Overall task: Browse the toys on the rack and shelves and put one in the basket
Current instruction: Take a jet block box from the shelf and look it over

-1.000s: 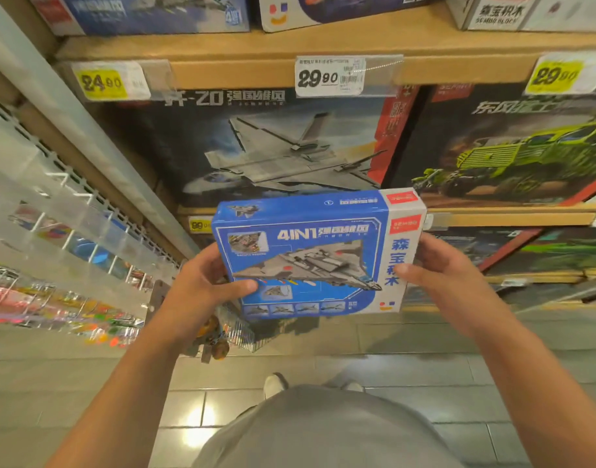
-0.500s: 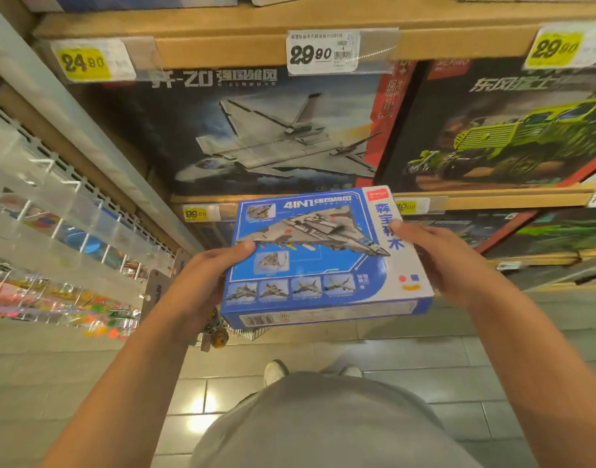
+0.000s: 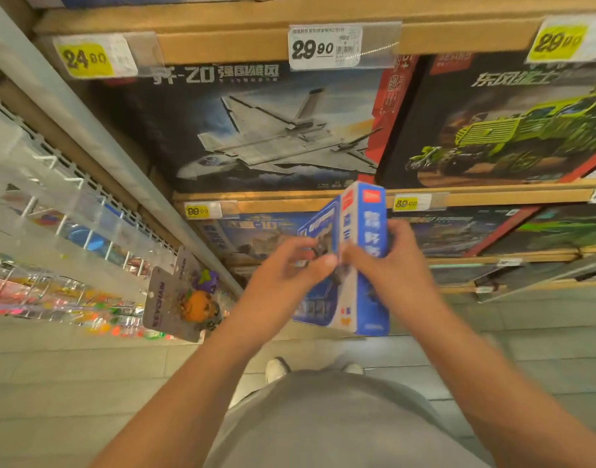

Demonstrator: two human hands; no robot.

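A blue and white toy box (image 3: 364,231) with a jet picture is held in front of the shelves, turned on edge so its narrow side faces me. My left hand (image 3: 283,275) holds its picture face, fingers curled at the box's near edge. My right hand (image 3: 391,265) grips the narrow side and back. The image is blurred by motion. No basket is in view.
Wooden shelves (image 3: 323,38) carry large boxes: a grey jet set (image 3: 266,130) and a green truck set (image 3: 512,123), with price tags on the shelf edges. A wire rack (image 3: 70,211) with hanging keychains (image 3: 185,298) stands at the left. Tiled floor below.
The box has been rotated from lying flat with its picture up to standing on edge, narrow side towards me. Both hands have come closer together around it.
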